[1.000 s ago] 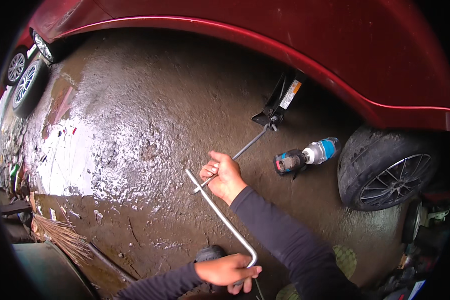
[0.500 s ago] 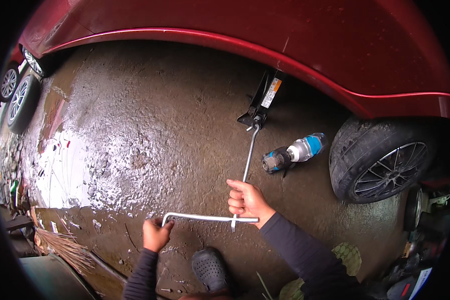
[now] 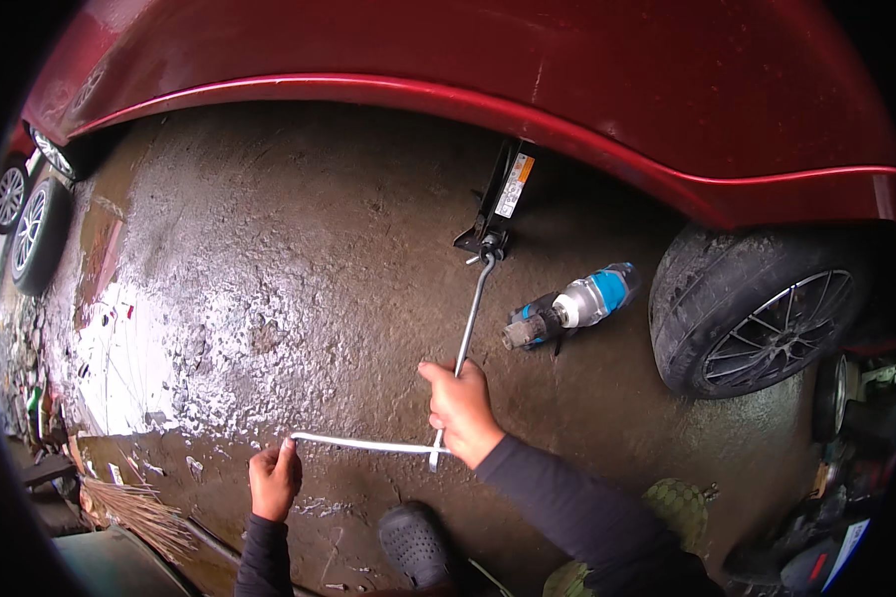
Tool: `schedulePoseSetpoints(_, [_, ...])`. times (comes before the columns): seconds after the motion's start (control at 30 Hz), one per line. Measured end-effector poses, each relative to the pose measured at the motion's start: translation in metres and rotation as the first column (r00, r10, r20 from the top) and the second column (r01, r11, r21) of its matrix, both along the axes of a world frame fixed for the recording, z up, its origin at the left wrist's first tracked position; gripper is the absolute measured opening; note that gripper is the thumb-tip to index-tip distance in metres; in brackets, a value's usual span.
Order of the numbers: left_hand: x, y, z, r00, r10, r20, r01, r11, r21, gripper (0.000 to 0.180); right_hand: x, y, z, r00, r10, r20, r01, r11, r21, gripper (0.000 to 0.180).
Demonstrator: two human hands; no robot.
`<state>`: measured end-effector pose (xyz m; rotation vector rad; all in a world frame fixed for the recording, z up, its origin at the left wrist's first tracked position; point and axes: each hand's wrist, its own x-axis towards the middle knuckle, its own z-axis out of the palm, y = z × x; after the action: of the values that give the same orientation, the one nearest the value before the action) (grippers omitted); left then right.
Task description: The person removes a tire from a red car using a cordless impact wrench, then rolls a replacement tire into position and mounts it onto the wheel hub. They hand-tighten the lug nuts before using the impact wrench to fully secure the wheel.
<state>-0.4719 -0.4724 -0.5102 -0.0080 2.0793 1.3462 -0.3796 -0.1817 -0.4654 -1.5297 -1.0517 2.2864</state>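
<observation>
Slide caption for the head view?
Left hand grips a bent bar; right hand holds a rod running to a jack under a red car.

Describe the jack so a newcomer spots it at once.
Find the red car across the top, then look just beneath its lower edge. The jack sticks out there: black, with a white-and-orange label. Unlike the blue-and-silver power tool to its right, it has a metal rod hooked to its near end, running to the right hand.

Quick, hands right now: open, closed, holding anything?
Left hand: closed, holding the bent bar.
Right hand: closed around the rod.
</observation>
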Motion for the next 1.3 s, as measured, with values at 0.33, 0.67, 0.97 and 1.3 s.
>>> schedulePoseSetpoints(0.33, [0.058,0.051,0.110,0.157,-0.563,0.812,0.381,0.793,0.476,0.048,-0.056,-0.015,-0.074,0.979,-0.169,-0.114,0.138,0.962,-0.237,0.027])
schedulePoseSetpoints(0.67, [0.111,0.067,-0.097,0.787,-0.590,-0.180,0.521,0.792,-0.318,0.024,-0.001,0.021,0.025,0.918,-0.116,-0.379,-0.146,0.789,-0.596,0.036])
schedulePoseSetpoints(0.97, [-0.003,0.011,0.029,0.978,-0.006,-0.207,-0.007,0.998,-0.062,0.007,0.010,0.031,-0.030,0.933,0.270,-0.238,-0.349,0.842,-0.411,0.037])
schedulePoseSetpoints(1.3, [0.130,0.098,0.086,0.349,-0.837,0.421,0.681,0.535,0.499,0.042,-0.070,-0.006,-0.041,0.950,-0.127,-0.287,-0.034,0.866,-0.498,0.030])
